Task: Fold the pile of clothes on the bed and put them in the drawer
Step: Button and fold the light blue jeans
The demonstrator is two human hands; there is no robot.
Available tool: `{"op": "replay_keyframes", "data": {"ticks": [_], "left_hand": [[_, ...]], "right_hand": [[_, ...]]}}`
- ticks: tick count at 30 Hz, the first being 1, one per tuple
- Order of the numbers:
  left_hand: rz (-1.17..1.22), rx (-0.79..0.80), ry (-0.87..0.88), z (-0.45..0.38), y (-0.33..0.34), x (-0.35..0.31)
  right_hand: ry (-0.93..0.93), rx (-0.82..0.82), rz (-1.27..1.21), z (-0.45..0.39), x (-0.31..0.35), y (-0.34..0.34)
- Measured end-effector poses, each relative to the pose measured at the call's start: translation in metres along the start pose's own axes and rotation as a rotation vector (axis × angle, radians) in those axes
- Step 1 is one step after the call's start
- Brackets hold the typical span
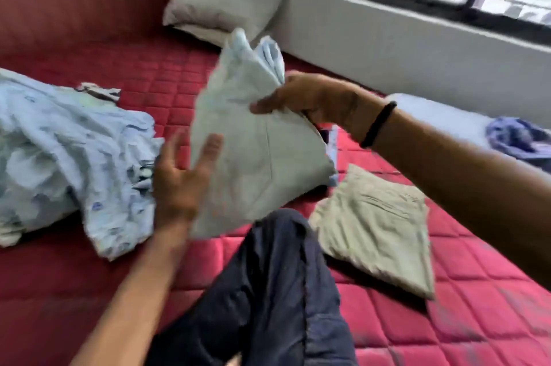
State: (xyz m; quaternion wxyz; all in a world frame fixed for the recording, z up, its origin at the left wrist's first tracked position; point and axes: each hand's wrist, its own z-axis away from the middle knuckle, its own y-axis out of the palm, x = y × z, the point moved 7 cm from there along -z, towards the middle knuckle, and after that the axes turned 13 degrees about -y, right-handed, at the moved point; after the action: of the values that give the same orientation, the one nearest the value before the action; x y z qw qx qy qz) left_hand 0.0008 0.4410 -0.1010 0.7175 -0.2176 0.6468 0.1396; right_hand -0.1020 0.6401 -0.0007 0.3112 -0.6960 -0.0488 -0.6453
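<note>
My right hand [313,97] grips the folded cloth [256,151] at frame centre, above the bed [447,321]; my left hand [182,175] lies open against it. The pile [65,154] sits at left

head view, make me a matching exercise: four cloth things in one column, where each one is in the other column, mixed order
Things:
1. pale folded garment
2. beige folded garment
3. light blue printed pile
4. grey pillow

Places:
A. far end of the bed, by the wall under the window
B. lying flat on the red mattress, right of the knee
C. held up in the air, gripped by the right hand
D. heaped on the mattress, left of the left hand

Pairs: 1-C, 2-B, 3-D, 4-A
</note>
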Motion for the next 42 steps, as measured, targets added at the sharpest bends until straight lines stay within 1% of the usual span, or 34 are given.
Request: {"op": "replay_keyframes", "data": {"ticks": [1, 2, 4, 5, 6, 7, 10, 11, 12, 13, 14, 16, 17, 18, 19, 21, 23, 25, 26, 28, 29, 30, 31, 32, 33, 34, 35, 36, 37, 38, 39, 40, 41, 42], "left_hand": [[0.000, 0.076, -0.127, -0.013, 0.012, 0.009], [0.036, 0.212, -0.226, -0.019, 0.039, 0.013], [0.167, 0.564, -0.347, -0.015, 0.094, 0.012], [0.220, 0.707, -0.364, -0.006, 0.114, 0.007], [0.209, 0.790, -0.342, 0.002, 0.140, 0.001], [0.167, 0.819, -0.304, 0.010, 0.160, -0.002], [-0.096, 0.800, -0.167, 0.025, 0.224, 0.014], [-0.263, 0.805, -0.111, 0.033, 0.244, 0.028], [-0.487, 0.801, -0.050, 0.039, 0.262, 0.049], [-0.694, 0.787, -0.005, 0.046, 0.276, 0.069], [-0.826, 0.760, 0.005, 0.051, 0.285, 0.088], [-0.884, 0.719, 0.008, 0.052, 0.293, 0.107], [-0.871, 0.690, 0.009, 0.049, 0.293, 0.114], [-0.850, 0.652, 0.051, 0.048, 0.290, 0.110], [-0.838, 0.614, 0.111, 0.048, 0.287, 0.106], [-0.803, 0.531, 0.305, 0.054, 0.285, 0.091], [-0.714, 0.489, 0.475, 0.064, 0.284, 0.075], [-0.640, 0.460, 0.553, 0.066, 0.284, 0.069], [-0.637, 0.446, 0.570, 0.066, 0.286, 0.069], [-0.709, 0.441, 0.540, 0.066, 0.292, 0.078], [-0.776, 0.454, 0.480, 0.063, 0.296, 0.086], [-0.811, 0.466, 0.399, 0.059, 0.298, 0.093], [-0.828, 0.470, 0.325, 0.056, 0.298, 0.096], [-0.837, 0.452, 0.320, 0.055, 0.295, 0.093], [-0.855, 0.416, 0.406, 0.061, 0.295, 0.086], [-0.868, 0.384, 0.553, 0.071, 0.295, 0.078], [-0.866, 0.408, 0.712, 0.085, 0.298, 0.073], [-0.899, 0.507, 0.845, 0.100, 0.304, 0.076], [-1.000, 0.640, 0.922, 0.111, 0.306, 0.083], [-1.140, 0.771, 0.903, 0.120, 0.311, 0.098], [-1.258, 0.841, 0.821, 0.121, 0.307, 0.110], [-1.319, 0.856, 0.743, 0.121, 0.305, 0.114], [-1.328, 0.852, 0.713, 0.125, 0.305, 0.111], [-1.321, 0.809, 0.713, 0.124, 0.298, 0.104]], "right_hand": [[-0.061, -0.032, -0.098, 0.015, 0.005, -0.020], [-0.119, -0.078, -0.184, 0.036, 0.005, -0.047], [-0.198, -0.197, -0.338, 0.076, -0.007, -0.091], [-0.214, -0.250, -0.388, 0.094, -0.023, -0.108], [-0.196, -0.315, -0.433, 0.116, -0.047, -0.130], [-0.142, -0.370, -0.474, 0.138, -0.080, -0.147], [0.179, -0.533, -0.569, 0.212, -0.204, -0.171], [0.311, -0.587, -0.570, 0.236, -0.245, -0.168], [0.445, -0.628, -0.584, 0.255, -0.283, -0.158], [0.549, -0.668, -0.599, 0.273, -0.315, -0.150], [0.624, -0.709, -0.593, 0.285, -0.340, -0.142], [0.579, -0.822, -0.539, 0.290, -0.361, -0.147], [0.535, -0.876, -0.478, 0.286, -0.365, -0.152], [0.493, -0.936, -0.415, 0.284, -0.359, -0.159], [0.459, -0.980, -0.411, 0.285, -0.360, -0.160], [0.359, -1.039, -0.424, 0.287, -0.357, -0.163], [0.238, -1.075, -0.399, 0.286, -0.351, -0.165], [0.180, -1.115, -0.346, 0.283, -0.346, -0.169], [0.186, -1.118, -0.320, 0.282, -0.347, -0.168], [0.271, -1.100, -0.265, 0.283, -0.352, -0.165], [0.340, -1.089, -0.137, 0.286, -0.350, -0.166], [0.411, -1.050, 0.113, 0.288, -0.342, -0.169], [0.434, -1.008, 0.412, 0.288, -0.329, -0.171], [0.357, -0.976, 0.694, 0.283, -0.308, -0.165], [0.220, -0.915, 0.890, 0.276, -0.290, -0.147], [0.117, -0.817, 0.990, 0.264, -0.278, -0.121], [0.091, -0.682, 1.038, 0.254, -0.276, -0.091], [0.140, -0.539, 1.086, 0.247, -0.283, -0.062], [0.208, -0.421, 1.150, 0.243, -0.288, -0.035], [0.268, -0.361, 1.193, 0.243, -0.294, -0.022], [0.309, -0.357, 1.187, 0.239, -0.293, -0.014], [0.355, -0.370, 1.143, 0.236, -0.295, -0.016], [0.390, -0.388, 1.096, 0.232, -0.292, -0.020], [0.378, -0.377, 1.050, 0.218, -0.283, -0.020]]}}
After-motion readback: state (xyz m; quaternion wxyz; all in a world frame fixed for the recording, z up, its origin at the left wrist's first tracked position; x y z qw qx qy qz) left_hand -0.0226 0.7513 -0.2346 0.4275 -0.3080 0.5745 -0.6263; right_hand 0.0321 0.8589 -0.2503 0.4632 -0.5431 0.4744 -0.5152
